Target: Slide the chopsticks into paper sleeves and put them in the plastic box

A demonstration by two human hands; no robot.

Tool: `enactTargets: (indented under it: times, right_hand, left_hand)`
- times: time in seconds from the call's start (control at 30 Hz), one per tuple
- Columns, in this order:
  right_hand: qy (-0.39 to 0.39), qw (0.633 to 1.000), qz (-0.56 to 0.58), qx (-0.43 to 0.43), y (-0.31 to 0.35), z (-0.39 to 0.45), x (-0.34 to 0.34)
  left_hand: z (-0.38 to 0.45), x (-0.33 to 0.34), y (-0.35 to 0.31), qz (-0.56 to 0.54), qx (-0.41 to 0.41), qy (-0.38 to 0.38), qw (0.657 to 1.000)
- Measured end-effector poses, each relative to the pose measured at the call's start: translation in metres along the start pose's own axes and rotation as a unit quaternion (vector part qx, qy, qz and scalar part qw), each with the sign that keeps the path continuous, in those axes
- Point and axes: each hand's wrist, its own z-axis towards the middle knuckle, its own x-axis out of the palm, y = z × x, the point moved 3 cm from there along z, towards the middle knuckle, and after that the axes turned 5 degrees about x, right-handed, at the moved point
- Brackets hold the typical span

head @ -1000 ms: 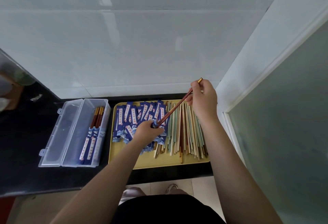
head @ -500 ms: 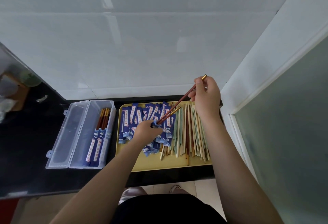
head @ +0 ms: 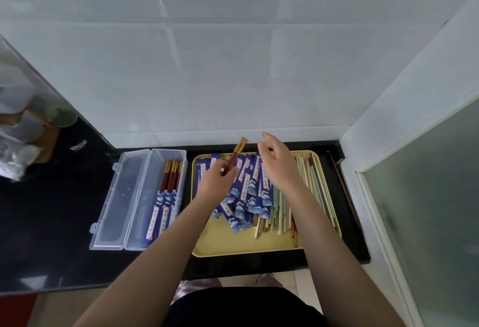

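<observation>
Nearest the counter's front edge, both forearms reached over the yellow tray [head: 248, 247]. Compared with half a second ago, the right hand [head: 278, 164] had let go of the dark chopsticks [head: 237, 154]; it hovered above the tray with fingers spread and relaxed, holding nothing. The left hand [head: 216, 181] now carried the pair alone, fingers curled and pinching it near its lower part, gold tips pointing toward the tray's far edge. Whether a sleeve sat around the pair inside the fist could not be told. Judgement: insertion looked finished or nearly so, leaving the transfer leftward to the box. The blue paper sleeves [head: 246, 191] lay in a loose heap across the tray's middle, with loose pale and green chopsticks [head: 282, 207] along its right side, partly under the right forearm. Just beside the tray's left edge stood the clear plastic box [head: 153, 245], lid open flat to the left, several sleeved pairs [head: 166, 204] already lying inside. Nothing stood between the left hand and the box. At the counter's far left corner were a wooden stand [head: 49, 142] and blurred clutter.
</observation>
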Motion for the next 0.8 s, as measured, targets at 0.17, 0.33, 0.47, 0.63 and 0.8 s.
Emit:
enactTargets:
  times: [0.17,0.33,0.47,0.63,0.8]
  right_hand:
    - [0.016,0.999,-0.018,0.036,-0.002,0.005,0.025]
    - [0.009,0.983,-0.121,0.141,-0.035,0.013,0.057]
    - [0.057,0.959,-0.196,0.197,-0.059,0.012,0.085]
    - [0.071,0.951,-0.215,0.211,-0.062,0.004,0.107]
    - [0.046,0.939,-0.248,0.235,-0.061,-0.002,0.12]
  left_hand:
    - [0.001,-0.057,0.029,0.074,-0.052,-0.168,0.982]
    - [0.004,-0.093,0.061,0.177,-0.143,-0.162,0.96]
    - [0.011,-0.098,0.092,0.201,-0.162,-0.08,0.963]
    - [0.014,-0.096,0.106,0.175,-0.177,-0.024,0.968]
    - [0.009,-0.098,0.11,0.154,-0.155,-0.022,0.975]
